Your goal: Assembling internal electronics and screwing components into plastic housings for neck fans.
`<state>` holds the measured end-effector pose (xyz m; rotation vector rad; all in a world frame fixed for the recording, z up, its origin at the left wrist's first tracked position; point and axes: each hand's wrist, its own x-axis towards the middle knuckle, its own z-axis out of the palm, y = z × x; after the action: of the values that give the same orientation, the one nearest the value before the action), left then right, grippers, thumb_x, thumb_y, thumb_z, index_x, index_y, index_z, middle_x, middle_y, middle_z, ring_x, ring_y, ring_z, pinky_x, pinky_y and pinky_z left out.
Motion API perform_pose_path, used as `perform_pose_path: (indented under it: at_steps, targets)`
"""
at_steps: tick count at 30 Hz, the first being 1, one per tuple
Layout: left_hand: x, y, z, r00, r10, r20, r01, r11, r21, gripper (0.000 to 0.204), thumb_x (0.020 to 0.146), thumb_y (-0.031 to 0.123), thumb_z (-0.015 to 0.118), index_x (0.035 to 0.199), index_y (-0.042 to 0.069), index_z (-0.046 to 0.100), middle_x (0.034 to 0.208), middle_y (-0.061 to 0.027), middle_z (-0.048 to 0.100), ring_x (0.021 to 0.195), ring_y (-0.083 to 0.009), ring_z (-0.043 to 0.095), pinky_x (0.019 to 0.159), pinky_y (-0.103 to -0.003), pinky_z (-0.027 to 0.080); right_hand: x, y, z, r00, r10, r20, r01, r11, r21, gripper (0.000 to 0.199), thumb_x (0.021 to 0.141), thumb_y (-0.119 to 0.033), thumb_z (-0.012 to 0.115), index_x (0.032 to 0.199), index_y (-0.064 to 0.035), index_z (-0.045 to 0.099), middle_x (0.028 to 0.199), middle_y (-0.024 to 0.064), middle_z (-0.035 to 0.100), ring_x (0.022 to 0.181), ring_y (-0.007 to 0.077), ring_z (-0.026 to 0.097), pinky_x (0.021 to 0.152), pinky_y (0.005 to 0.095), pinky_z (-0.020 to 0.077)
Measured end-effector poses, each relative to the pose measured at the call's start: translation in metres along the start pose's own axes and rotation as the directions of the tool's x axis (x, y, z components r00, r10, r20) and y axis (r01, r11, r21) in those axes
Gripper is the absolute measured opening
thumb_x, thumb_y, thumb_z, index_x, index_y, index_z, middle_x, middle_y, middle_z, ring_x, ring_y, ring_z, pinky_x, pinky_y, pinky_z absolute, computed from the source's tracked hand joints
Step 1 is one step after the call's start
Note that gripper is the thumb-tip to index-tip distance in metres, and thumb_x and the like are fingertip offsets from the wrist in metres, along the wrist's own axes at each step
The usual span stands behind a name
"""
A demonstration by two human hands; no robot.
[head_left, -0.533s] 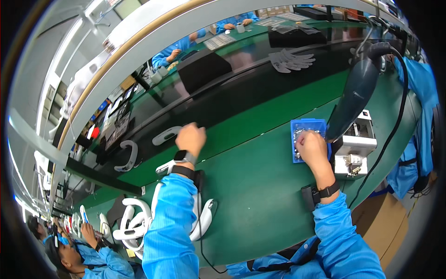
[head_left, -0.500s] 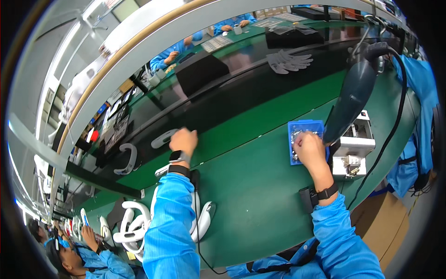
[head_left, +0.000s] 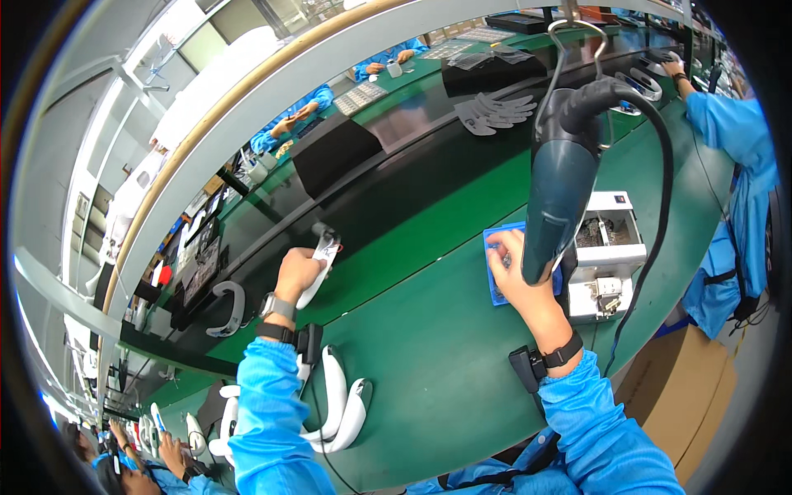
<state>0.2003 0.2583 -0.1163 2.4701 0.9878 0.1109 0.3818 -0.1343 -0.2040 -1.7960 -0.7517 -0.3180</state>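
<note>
My left hand (head_left: 299, 274) grips a white curved plastic housing (head_left: 318, 276) above the green strip at the table's far side. Some small darker detail shows at its upper end. My right hand (head_left: 521, 272) is over a blue bin (head_left: 498, 290), thumb and fingertips drawn together. Whatever they pinch is too small to make out, and the hand covers much of the bin. An electric screwdriver (head_left: 561, 194) hangs from a metal hook in front of the bin's right side, overlapping my right hand in the view. Several white curved housings (head_left: 355, 412) lie beside my left forearm.
Right of the bin stands a white screw feeder (head_left: 617, 254), with the screwdriver's black cable (head_left: 667, 190) looping past it. Another curved housing (head_left: 227, 309) and grey gloves (head_left: 495, 114) lie on the dark belt. A co-worker's sleeve (head_left: 722, 124) reaches in at far right.
My left hand has lifted the white housing from the dark belt and brought it nearer, tilted more upright. My right hand stays at the blue bin. The view has shifted to the right.
</note>
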Motion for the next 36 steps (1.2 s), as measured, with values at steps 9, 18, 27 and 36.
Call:
perform_pose_path:
  at_steps: [9,18,27,36]
  targets:
    - [-0.165,0.100,-0.059,0.827,0.342,0.446,-0.102,0.872,-0.479,0.027,0.086,-0.002,0.058,0.112,-0.006,0.066,0.098,-0.0097,0.073,0.089,-0.0164,0.069,0.083,-0.031,0.054,0.000,-0.061,-0.006,0.998,-0.023,-0.062,0.031,0.989,0.146,0.010,0.087,-0.006,0.066,0.095,-0.0080,0.071,0.086,0.0051,0.070,0.069,0.0171,0.065,0.062,0.0319,0.0504]
    - [-0.194,0.134,-0.067,0.552,0.482,0.681,-0.477,0.852,-0.216,0.034,0.079,0.005,0.063,0.111,-0.004,0.066,0.093,-0.0143,0.070,0.085,-0.0241,0.064,0.080,-0.036,0.049,-0.057,-0.119,-0.034,0.575,-0.250,0.779,-0.373,0.767,0.522,0.036,0.099,-0.022,0.057,0.122,0.0056,0.063,0.112,0.0109,0.069,0.103,0.0154,0.061,0.093,0.0321,0.0480]
    - [-0.248,0.117,-0.023,0.734,0.592,-0.334,-0.602,0.794,0.085,0.039,0.077,0.015,0.081,0.106,0.003,0.058,0.102,-0.0091,0.057,0.099,-0.0230,0.057,0.082,-0.035,0.049,-0.160,-0.136,-0.031,0.759,-0.075,0.647,-0.527,0.513,0.678,0.043,0.097,-0.029,0.066,0.123,0.0035,0.055,0.109,0.0080,0.065,0.102,0.0135,0.060,0.092,0.0305,0.0476]
    - [-0.300,0.109,0.035,0.949,0.234,0.214,0.158,0.234,-0.959,0.042,0.104,0.028,0.041,0.120,-0.008,0.055,0.099,-0.0253,0.070,0.088,-0.0296,0.072,0.078,-0.036,0.059,-0.156,-0.148,-0.019,0.817,-0.280,0.504,-0.119,0.774,0.622,0.034,0.092,-0.028,0.071,0.109,0.0000,0.065,0.101,0.0144,0.067,0.091,0.0275,0.066,0.081,0.0373,0.0522]
